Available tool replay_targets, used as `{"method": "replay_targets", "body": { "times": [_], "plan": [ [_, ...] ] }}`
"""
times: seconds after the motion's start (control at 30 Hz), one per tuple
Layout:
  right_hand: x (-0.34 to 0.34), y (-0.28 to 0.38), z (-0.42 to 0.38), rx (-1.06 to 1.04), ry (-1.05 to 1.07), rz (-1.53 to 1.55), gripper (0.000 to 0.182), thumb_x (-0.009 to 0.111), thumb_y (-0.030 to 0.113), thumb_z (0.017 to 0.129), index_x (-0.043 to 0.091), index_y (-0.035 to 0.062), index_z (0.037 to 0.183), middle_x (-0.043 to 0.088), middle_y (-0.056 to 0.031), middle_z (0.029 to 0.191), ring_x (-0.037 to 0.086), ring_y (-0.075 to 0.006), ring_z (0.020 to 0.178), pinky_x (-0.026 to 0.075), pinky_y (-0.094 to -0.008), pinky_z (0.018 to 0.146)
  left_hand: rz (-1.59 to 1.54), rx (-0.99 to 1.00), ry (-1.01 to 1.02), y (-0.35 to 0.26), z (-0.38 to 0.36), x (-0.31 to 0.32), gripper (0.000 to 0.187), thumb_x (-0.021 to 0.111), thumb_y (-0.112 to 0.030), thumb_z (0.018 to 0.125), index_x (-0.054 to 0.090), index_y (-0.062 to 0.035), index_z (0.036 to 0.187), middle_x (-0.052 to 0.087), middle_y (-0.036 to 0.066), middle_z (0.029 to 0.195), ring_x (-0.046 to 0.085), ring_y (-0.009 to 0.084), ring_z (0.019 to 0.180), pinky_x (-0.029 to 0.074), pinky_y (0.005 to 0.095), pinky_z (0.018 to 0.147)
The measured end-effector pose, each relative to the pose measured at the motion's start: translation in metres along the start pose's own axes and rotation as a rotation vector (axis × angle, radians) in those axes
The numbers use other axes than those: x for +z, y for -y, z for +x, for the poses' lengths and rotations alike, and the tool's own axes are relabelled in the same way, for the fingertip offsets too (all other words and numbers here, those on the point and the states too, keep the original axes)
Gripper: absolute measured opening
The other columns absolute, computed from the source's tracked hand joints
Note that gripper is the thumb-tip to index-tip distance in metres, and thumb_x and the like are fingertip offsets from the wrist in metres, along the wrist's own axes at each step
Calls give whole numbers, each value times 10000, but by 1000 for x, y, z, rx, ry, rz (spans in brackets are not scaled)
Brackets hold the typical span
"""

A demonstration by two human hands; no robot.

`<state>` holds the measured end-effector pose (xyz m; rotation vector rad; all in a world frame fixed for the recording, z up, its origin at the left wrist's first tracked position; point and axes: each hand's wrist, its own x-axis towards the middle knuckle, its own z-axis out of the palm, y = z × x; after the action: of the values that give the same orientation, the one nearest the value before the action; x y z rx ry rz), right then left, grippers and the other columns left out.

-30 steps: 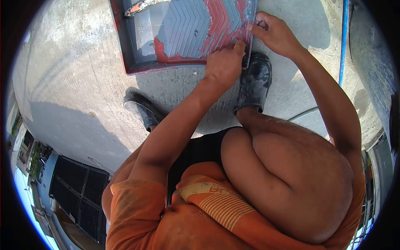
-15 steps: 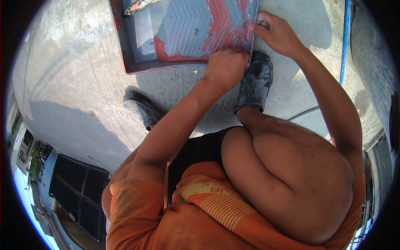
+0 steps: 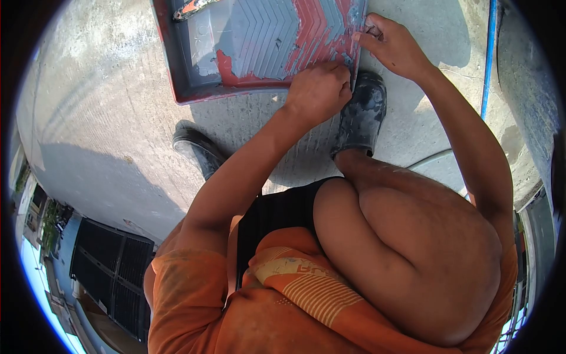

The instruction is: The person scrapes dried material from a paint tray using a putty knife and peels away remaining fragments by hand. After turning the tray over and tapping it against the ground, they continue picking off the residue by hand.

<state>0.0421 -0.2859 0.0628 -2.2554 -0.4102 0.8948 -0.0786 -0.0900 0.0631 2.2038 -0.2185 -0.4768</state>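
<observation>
A grey paint tray (image 3: 259, 41) with a ridged slope carries patches of dried red paint and peeling film. My right hand (image 3: 392, 47) pinches the tray's right edge between thumb and fingers. At the tray's near right corner, my left hand (image 3: 318, 91) is closed with its knuckles up over the red-smeared rim; whether its fingers hold a bit of paint or the rim is hidden. A paint-stained orange and white handle (image 3: 194, 8) lies in the upper left of the tray.
Below the tray's right corner is my dark, paint-spotted shoe (image 3: 362, 112), with the other shoe (image 3: 197, 147) further left. A blue pipe (image 3: 489, 59) runs along the concrete ground (image 3: 106, 118) at right. A black gate (image 3: 112, 265) stands at lower left.
My left hand has shifted slightly left and turned, showing more of its curled fingers. My right hand remains at the tray's edge, nearly unmoved.
</observation>
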Motion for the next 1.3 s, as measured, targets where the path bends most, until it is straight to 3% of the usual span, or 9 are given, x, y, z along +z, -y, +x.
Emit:
{"method": "replay_targets", "body": {
  "times": [0.07, 0.13, 0.23, 0.67, 0.77, 0.83, 0.97, 1.03, 1.3],
  "plan": [
    [0, 1, 1, -17, -10, -3, 331, 679, 331, 1020, 654, 37, 1168, 691, -76, 867, 636, -155, 739, 517, -333, 705, -15, -15, 44, 0, -1, -4, 141, 724, -173, 820, 695, -43, 866, 691, 133, 883, 690, 376, 863, 556, 488, 789],
    [0, 1, 3, 89, 35, -25, 365, 673, 396, 1005, 699, 65, 1156, 762, -166, 995, 736, -298, 868, 558, -401, 827, -8, 4, 73, -1, 0, -6, 146, 718, -178, 839, 718, -38, 880, 706, 134, 915, 699, 376, 888, 561, 496, 788],
    [1, 0, 3, 35, 4, -15, 364, 670, 391, 1006, 701, 67, 1168, 765, -174, 1024, 741, -314, 903, 562, -413, 852, 78, -20, 149, -5, 5, -7, 136, 710, -180, 846, 737, -53, 883, 713, 129, 910, 705, 374, 881, 565, 499, 789],
    [-1, 0, 3, 16, -16, -26, 351, 673, 370, 1000, 701, 61, 1164, 763, -174, 1017, 741, -307, 904, 563, -405, 834, 127, 30, -55, -7, 6, 12, 104, 710, -164, 774, 678, -65, 781, 682, 102, 818, 701, 345, 783, 573, 468, 698],
    [-3, 3, -1, 14, 7, 15, 340, 678, 361, 997, 700, 59, 1152, 761, -170, 992, 738, -307, 883, 560, -405, 826, 7, -83, -72, -8, 5, 15, 97, 704, -146, 783, 662, -58, 790, 681, 104, 836, 692, 356, 772, 565, 477, 682],
    [-3, 5, -1, -10, -2, -61, 328, 685, 314, 1015, 660, 20, 1157, 723, -116, 938, 675, -205, 833, 531, -360, 799, -9, -80, -148, -7, 5, 15, 111, 704, -139, 803, 643, -46, 794, 677, 119, 861, 690, 372, 796, 561, 477, 700],
    [-4, 2, 1, -21, -1, -16, 327, 683, 320, 1017, 660, 24, 1153, 725, -117, 946, 677, -210, 838, 530, -363, 802, -84, -108, -157, 0, 8, 5, 114, 697, -140, 824, 668, -32, 846, 687, 139, 904, 691, 390, 838, 562, 481, 747],
    [-5, 3, 0, -3, 24, -44, 337, 681, 325, 1018, 665, 29, 1179, 732, -118, 970, 683, -218, 856, 535, -368, 816, -81, -6, 32, 2, 5, -2, 136, 702, -141, 832, 701, -24, 902, 699, 155, 926, 691, 403, 874, 556, 486, 789],
    [0, -4, 1, -37, -29, -23, 337, 686, 351, 997, 701, 55, 1156, 760, -172, 985, 739, -307, 875, 562, -413, 822, 73, -39, 200, -6, 12, -7, 142, 720, -179, 830, 736, -44, 870, 724, 167, 920, 705, 397, 898, 563, 492, 802]
  ]
}}
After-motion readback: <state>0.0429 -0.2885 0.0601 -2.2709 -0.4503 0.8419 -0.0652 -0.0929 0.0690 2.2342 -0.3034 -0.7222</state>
